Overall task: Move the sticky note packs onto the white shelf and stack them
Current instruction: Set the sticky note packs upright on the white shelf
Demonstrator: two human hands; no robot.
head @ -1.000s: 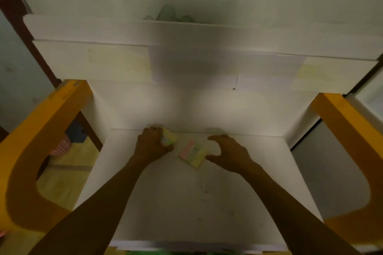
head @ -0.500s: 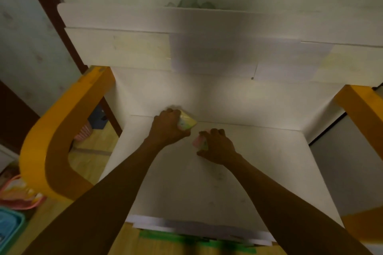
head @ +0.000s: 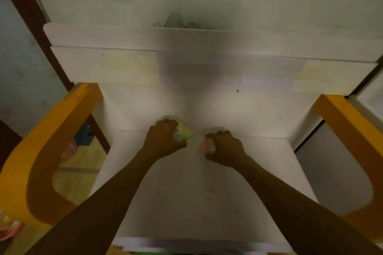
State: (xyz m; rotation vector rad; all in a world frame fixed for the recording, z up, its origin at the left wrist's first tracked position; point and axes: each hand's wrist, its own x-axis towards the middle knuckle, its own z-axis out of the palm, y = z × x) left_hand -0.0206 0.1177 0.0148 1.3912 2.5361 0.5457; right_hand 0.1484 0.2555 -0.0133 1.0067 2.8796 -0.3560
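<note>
Our right hand [head: 224, 149] has just closed its fingers round the pink pack [head: 205, 145], right of the yellow pack [head: 183, 133] gripped by our left hand [head: 163, 141]; stacking comes next.

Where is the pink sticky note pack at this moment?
In the head view, the pink sticky note pack is gripped in the right hand, beside the left hand's yellow pack.

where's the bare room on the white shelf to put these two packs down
Most of the white shelf is bare: the wide stretch between the two forearms toward the front edge, plus strips beside each side wall. The crowded spot is the back middle, where the left hand grips a yellow pack and the right hand grips a pink pack, a narrow gap between them.
</note>
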